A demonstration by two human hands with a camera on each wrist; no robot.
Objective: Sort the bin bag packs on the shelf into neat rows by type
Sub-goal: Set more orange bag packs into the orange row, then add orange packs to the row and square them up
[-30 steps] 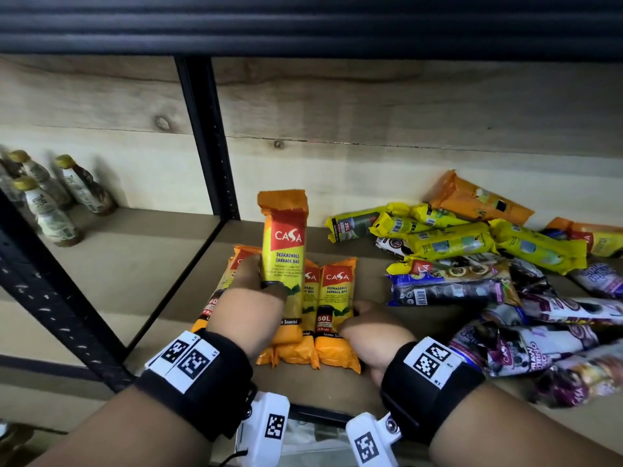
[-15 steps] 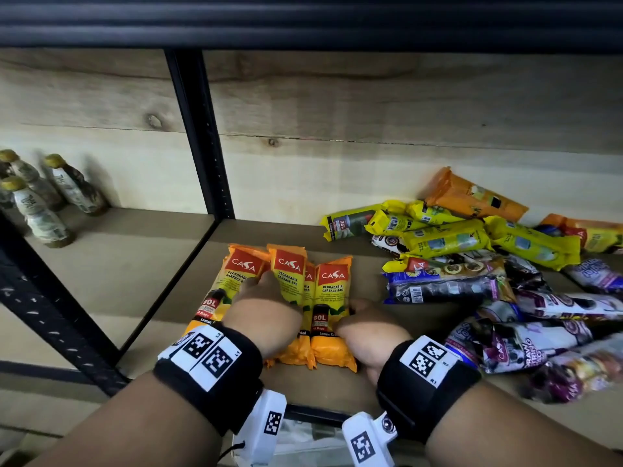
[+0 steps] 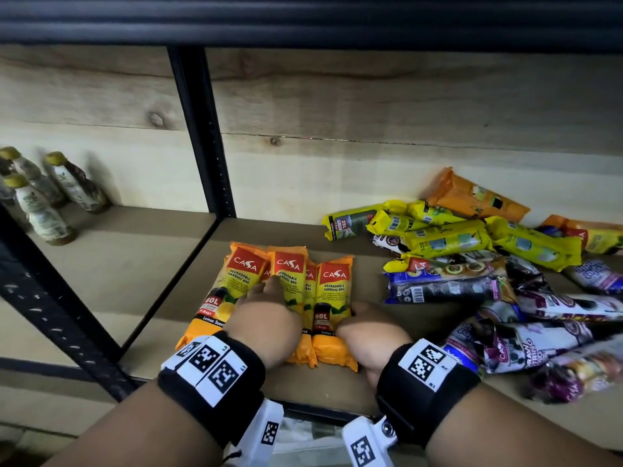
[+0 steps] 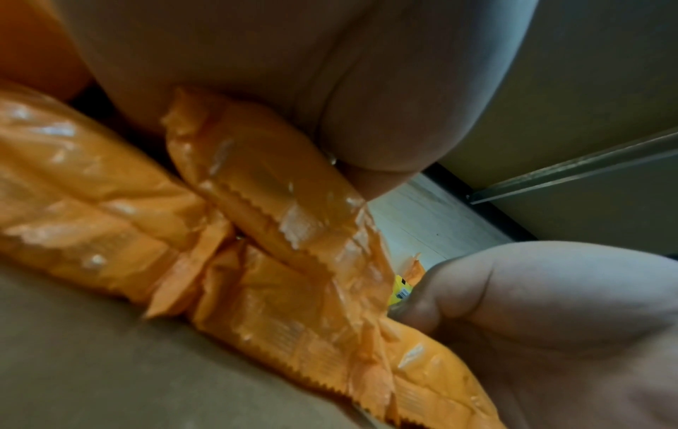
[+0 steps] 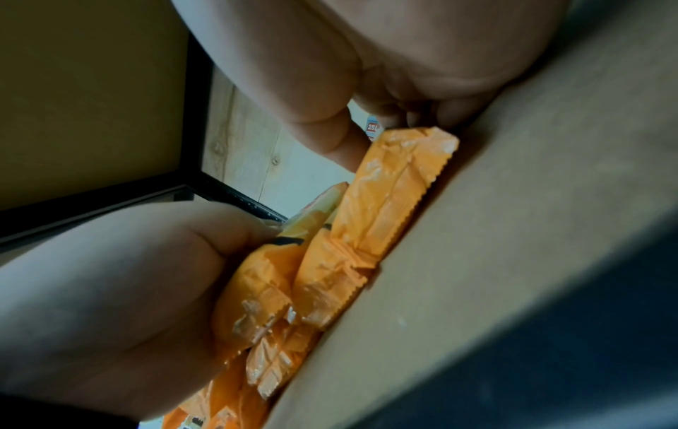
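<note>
Between hands (image 3: pixel 313 318): orange packs (image 3: pixel 333 291), edges touching.

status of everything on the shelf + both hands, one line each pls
Orange packs: lying flat side by side in a row, some overlapping.
Left hand: resting on top of the orange row, fingers extended.
Right hand: fingers curled against the right edge of the row.
Yellow packs: unsorted, piled at angles.
Purple and white packs: unsorted, jumbled on the right.
Bottles: upright, in the neighbouring bay.
</note>
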